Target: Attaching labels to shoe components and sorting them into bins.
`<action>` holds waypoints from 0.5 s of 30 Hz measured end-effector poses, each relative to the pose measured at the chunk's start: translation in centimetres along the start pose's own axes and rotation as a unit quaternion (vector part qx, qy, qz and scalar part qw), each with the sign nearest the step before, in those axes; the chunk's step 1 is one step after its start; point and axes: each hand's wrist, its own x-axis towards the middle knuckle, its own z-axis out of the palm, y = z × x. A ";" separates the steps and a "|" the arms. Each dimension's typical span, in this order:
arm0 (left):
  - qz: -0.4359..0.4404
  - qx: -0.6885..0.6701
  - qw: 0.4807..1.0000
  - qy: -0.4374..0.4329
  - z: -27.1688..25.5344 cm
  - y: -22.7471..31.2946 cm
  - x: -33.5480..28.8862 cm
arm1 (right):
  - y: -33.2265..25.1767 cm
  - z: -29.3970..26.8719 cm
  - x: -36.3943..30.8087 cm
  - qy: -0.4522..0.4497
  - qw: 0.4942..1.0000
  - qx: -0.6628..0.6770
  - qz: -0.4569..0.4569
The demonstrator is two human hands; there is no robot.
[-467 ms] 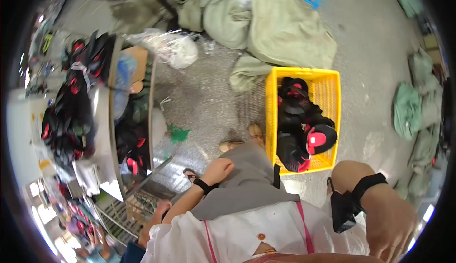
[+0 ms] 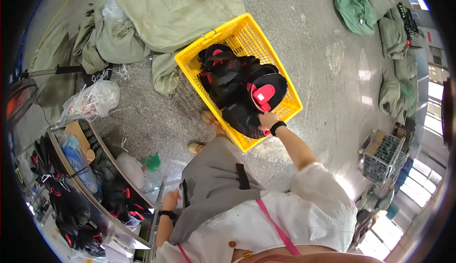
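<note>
Just beyond the yellow crate (image 2: 256, 36), olive sacks (image 2: 180, 14); leftward, plastic bag (image 2: 97, 98).

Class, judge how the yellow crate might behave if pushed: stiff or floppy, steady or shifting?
The yellow crate would probably stay stiff, since its latticed walls stand straight. The black-and-red pieces inside might shift, as they lie loosely heaped beside unfilled space.
</note>
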 end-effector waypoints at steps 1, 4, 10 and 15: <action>0.009 -0.014 1.000 -0.026 0.1 0.0 -0.7 | 3.3 2.5 1.2 -0.066 0.985 -0.158 0.007; -0.038 -0.065 0.997 -0.003 1.6 1.6 -2.3 | 7.6 3.6 4.6 0.118 0.970 0.093 0.190; 0.025 -0.069 0.995 0.065 5.7 0.8 -2.6 | 8.6 2.9 10.2 0.444 0.719 0.097 0.525; -0.053 -0.126 0.990 0.033 5.1 5.2 -3.4 | 8.4 4.6 11.3 0.289 0.825 0.412 0.256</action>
